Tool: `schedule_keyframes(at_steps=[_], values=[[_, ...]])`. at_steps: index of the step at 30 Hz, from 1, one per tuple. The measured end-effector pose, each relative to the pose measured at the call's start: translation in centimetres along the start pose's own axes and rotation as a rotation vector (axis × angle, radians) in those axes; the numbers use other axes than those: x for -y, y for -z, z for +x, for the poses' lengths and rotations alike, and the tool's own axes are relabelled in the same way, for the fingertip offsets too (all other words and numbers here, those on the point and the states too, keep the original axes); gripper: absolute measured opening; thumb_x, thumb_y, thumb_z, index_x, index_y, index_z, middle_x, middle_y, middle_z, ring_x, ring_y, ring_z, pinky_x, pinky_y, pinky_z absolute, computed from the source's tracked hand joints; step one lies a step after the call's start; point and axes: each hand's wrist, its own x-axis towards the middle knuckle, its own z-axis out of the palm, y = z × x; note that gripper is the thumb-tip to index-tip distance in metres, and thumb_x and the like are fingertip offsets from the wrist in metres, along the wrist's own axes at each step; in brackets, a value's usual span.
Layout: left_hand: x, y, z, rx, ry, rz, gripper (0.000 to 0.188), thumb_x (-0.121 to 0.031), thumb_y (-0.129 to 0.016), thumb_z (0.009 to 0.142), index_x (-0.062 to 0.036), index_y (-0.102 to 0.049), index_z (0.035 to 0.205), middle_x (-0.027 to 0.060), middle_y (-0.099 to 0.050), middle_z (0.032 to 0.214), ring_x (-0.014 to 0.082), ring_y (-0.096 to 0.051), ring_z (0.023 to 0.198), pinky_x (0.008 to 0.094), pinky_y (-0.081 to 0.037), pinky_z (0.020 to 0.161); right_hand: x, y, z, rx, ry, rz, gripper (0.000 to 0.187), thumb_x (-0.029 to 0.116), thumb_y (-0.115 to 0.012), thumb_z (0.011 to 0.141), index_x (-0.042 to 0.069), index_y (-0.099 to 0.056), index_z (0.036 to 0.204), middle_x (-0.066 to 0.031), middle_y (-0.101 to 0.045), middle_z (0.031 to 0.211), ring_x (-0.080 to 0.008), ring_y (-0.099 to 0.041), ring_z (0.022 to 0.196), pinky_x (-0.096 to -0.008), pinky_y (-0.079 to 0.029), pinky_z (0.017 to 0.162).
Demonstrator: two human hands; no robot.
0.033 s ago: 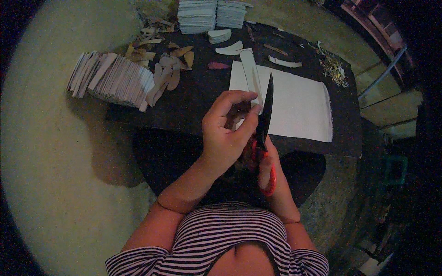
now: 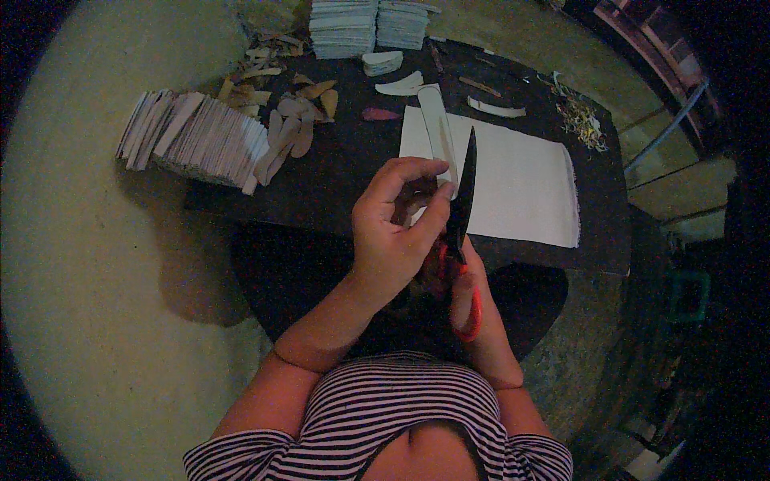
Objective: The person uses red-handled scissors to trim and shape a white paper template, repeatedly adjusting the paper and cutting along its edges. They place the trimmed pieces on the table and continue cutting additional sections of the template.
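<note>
My left hand [image 2: 393,232] is raised over the front edge of a dark table [image 2: 337,176]. Its fingers pinch the lower end of a long pale strip [image 2: 437,128] with a rounded tip. My right hand [image 2: 475,317] sits just behind and below it and grips red-handled scissors [image 2: 463,188]. Their black blades point up and away, right beside the strip. Under both lies a large white sheet [image 2: 521,180], flat on the table.
A fanned stack of white pieces [image 2: 192,132] lies at the table's left end, and two neat stacks [image 2: 345,28] at the back. Tan cut shapes [image 2: 293,132], a pink piece [image 2: 379,115], curved white offcuts [image 2: 401,84] and scraps [image 2: 581,120] are scattered about. The floor is pale.
</note>
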Motion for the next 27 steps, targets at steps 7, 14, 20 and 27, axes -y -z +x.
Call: schedule_keyframes(at_steps=[7,14,20,27], values=[[0.0,0.1,0.0,0.005,-0.034,0.046,0.021,0.005,-0.056,0.073,0.0021,-0.052,0.094,0.0067,-0.051,0.092,0.0103,-0.054,0.08,0.0217,-0.045,0.071,0.0,0.3,-0.3,0.053,0.098,-0.193,0.062,0.051,-0.039,0.071,0.004,-0.038,0.112,-0.0019,-0.049,0.071,-0.0097,-0.043,0.057,-0.0227,-0.034,0.047],[-0.2,0.1,-0.1,0.014,0.031,0.011,0.021,0.005,-0.056,0.073,0.0022,-0.052,0.094,0.0066,-0.051,0.092,0.0099,-0.053,0.081,0.0211,-0.045,0.071,-0.9,0.9,0.0,0.06,0.204,-0.195,0.056,0.051,-0.045,0.076,0.004,-0.042,0.107,-0.0035,-0.05,0.065,-0.012,-0.045,0.051,-0.0253,-0.036,0.044],[0.0,0.1,-0.1,0.015,0.008,0.013,0.02,0.005,-0.056,0.074,0.0021,-0.052,0.093,0.006,-0.051,0.092,0.0095,-0.053,0.081,0.0212,-0.045,0.071,0.3,-0.8,-0.2,-0.15,-0.068,0.123,0.038,0.046,-0.041,0.082,0.011,-0.054,0.077,-0.0009,-0.048,0.056,-0.0104,-0.042,0.042,-0.0254,-0.031,0.037],[0.1,0.2,-0.1,0.009,-0.039,0.047,0.021,0.005,-0.057,0.073,0.002,-0.052,0.093,0.0065,-0.051,0.091,0.01,-0.053,0.079,0.0216,-0.046,0.07,0.4,-0.3,-0.4,0.014,0.005,-0.136,0.086,0.074,-0.026,0.062,0.002,-0.042,0.104,0.0005,-0.044,0.066,-0.006,-0.037,0.05,-0.0196,-0.027,0.041]])
